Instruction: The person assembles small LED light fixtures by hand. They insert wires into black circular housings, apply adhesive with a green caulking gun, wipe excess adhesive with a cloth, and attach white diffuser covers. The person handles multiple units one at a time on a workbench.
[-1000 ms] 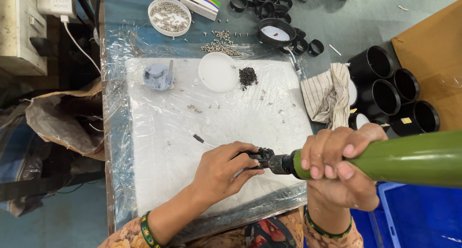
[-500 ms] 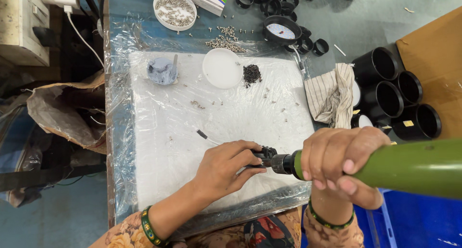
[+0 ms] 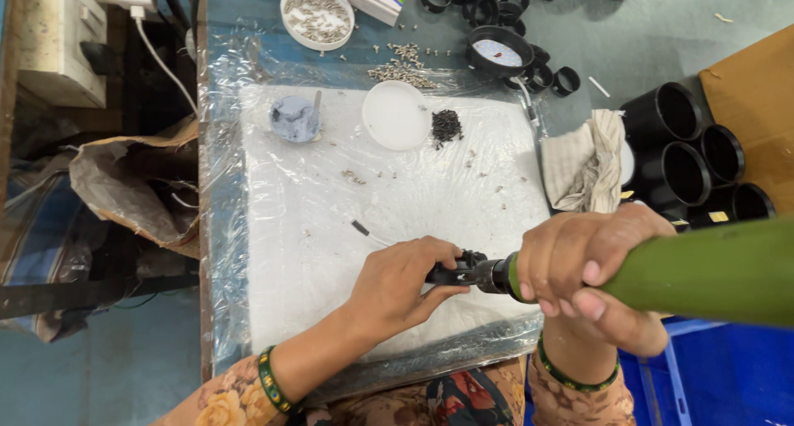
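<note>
Counter (image 3: 240,252) under the hands is wrapped in clear plastic film over a white pad, with a crumpled brown paper bag (image 3: 124,186) hanging off its left edge. Near the pad's far left corner sits a small grey cup (image 3: 294,117), and beyond it a round tub of screws (image 3: 317,14). A white round lid (image 3: 396,115) lies just beside a little heap of dark screws (image 3: 446,126). The left hand (image 3: 401,281) is closed, fingertips pinching a small black part (image 3: 453,270) low on the pad, near the front edge. That part meets the metal tip of a green power screwdriver (image 3: 703,269), which the right hand (image 3: 591,269) grips tightly around its front end. Farther right, a folded cloth (image 3: 583,161) lies beside several black tubes (image 3: 686,153) standing upright, and a pressure gauge (image 3: 499,52) rests among black rings at the far edge.
</note>
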